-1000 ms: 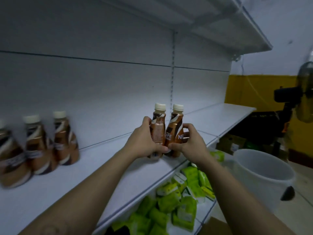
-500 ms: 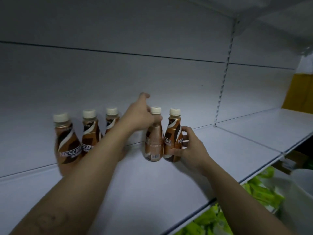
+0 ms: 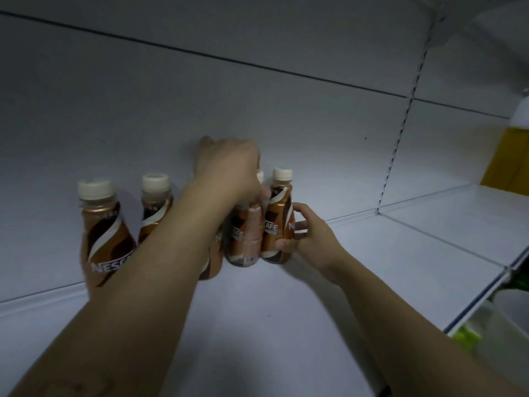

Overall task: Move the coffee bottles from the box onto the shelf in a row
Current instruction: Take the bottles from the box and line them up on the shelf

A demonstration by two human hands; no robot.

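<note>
head view, looking down and forward along a white shelf (image 3: 257, 325) with a white back panel (image 3: 200, 96) behind it.

coffee bottles stand upright in a row near the back of the shelf. leftmost bottle (image 3: 104, 233) shows a cream cap, brown-and-white swirl label, partial "nesc" lettering; its lower right is cut off by the left forearm. second bottle (image 3: 154, 207) just beside it, cap and neck visible, body mostly hidden behind the same forearm. a third bottle (image 3: 214, 253) shows only as a brown sliver under the wrist.

left hand (image 3: 229, 170) reaches over the row from above, fingers curled down around the top of the fourth bottle (image 3: 246, 239); cap almost fully covered. base of that bottle is on or just at the shelf surface, cannot tell which.

right hand (image 3: 309, 239) closed around the lower body of the fifth bottle (image 3: 279, 222), thumb at front, fingers wrapped round the right side. bottle upright, cap clear, touching the fourth bottle.

slotted upright (image 3: 400, 133) runs down the back panel to the right; shelf beyond it bare. green packets (image 3: 466, 336) and part of a white bucket (image 3: 509, 325) show below the shelf edge at lower right. box not in view.
</note>
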